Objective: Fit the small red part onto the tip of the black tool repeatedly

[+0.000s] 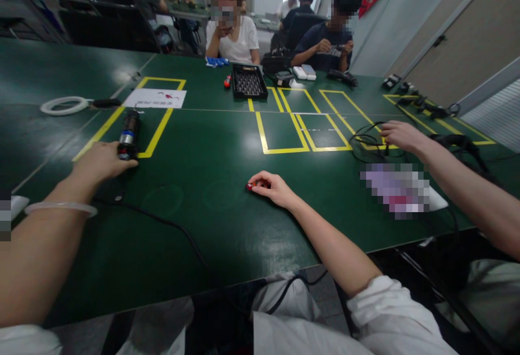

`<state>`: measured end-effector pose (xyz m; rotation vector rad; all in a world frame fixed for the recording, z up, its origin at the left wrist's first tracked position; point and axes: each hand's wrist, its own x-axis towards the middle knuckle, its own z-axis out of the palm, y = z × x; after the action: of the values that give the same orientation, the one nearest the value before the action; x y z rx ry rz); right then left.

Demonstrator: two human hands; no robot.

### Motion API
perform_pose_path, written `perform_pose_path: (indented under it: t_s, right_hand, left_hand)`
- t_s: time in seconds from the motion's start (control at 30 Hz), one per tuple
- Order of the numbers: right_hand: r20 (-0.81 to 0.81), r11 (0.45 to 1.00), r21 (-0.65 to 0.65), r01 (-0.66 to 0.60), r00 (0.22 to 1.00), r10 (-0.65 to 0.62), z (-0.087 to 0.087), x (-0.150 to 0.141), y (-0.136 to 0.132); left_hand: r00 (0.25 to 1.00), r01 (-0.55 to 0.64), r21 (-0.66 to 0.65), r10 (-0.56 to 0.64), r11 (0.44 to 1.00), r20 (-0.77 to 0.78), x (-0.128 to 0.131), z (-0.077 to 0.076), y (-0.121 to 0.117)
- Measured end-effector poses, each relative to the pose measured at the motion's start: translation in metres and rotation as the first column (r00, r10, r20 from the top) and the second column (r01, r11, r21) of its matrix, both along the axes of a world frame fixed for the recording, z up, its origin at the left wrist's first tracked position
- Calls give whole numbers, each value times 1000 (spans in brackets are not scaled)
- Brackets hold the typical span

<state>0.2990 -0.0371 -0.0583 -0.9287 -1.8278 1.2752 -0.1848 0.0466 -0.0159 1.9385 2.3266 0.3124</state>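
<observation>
My left hand [101,163] reaches far to the left across the green table [211,144], its fingers closed on the near end of a black and blue cylindrical tool [128,134]. The tool lies inside a yellow taped rectangle [160,119]. My right hand [273,187] rests on the table near the middle. Its fingertips pinch a small red and black object [250,185]. A black cable [170,225] runs from near my left hand to the table's front edge.
A co-worker's hand [400,135] reaches from the right onto a tangle of black cables [368,141]. Farther back lie a black tray of bits [249,81], a red-handled screwdriver [227,80], a white sheet [155,98] and a white coil [64,105]. People sit across the table.
</observation>
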Motion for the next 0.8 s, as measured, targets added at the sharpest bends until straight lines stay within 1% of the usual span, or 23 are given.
perform_pose_path:
  t_s: [0.07, 0.1, 0.13, 0.2, 0.27, 0.4, 0.5, 0.57, 0.67, 0.8]
  right_hand:
    - [4, 1000, 0, -2, 1000, 2, 0, 0, 0]
    - [8, 1000, -5, -5, 1000, 5, -1, 0, 0]
    - [10, 1000, -12, -7, 1000, 7, -1, 0, 1]
    - [11, 1000, -24, -8, 1000, 9, -1, 0, 1]
    - [0, 1000, -28, -6, 1000, 6, -2, -1, 1]
    - [-80, 1000, -22, 14, 997, -16, -3, -2, 1]
    - [-72, 999, 6, 40, 997, -40, -3, -2, 1]
    - [-32, 997, 44, 63, 998, -61, -4, -2, 1]
    - [7, 987, 136, 91, 996, -93, -4, -2, -1]
    - [51, 960, 270, 69, 995, -86, -5, -3, -3]
  left_hand:
    - [974, -83, -122, 55, 989, -219, 19, 2, -8]
    - [953, -110, -157, 60, 981, -297, 30, 4, -12]
    - [944, -112, -163, 53, 980, -327, 43, 5, -17]
    - [940, -90, -154, 33, 984, -339, 68, 9, -28]
    - [945, -38, -151, -14, 988, -328, 94, 12, -38]
    - [945, 97, -114, -128, 989, -301, 143, 16, -60]
    - [935, 197, -68, -209, 978, -286, 180, 14, -75]
    - [927, 248, -55, -253, 967, -278, 204, 12, -85]
    - [906, 315, -33, -311, 948, -286, 240, 9, -99]
    - [875, 406, -6, -390, 914, -287, 278, 7, -115]
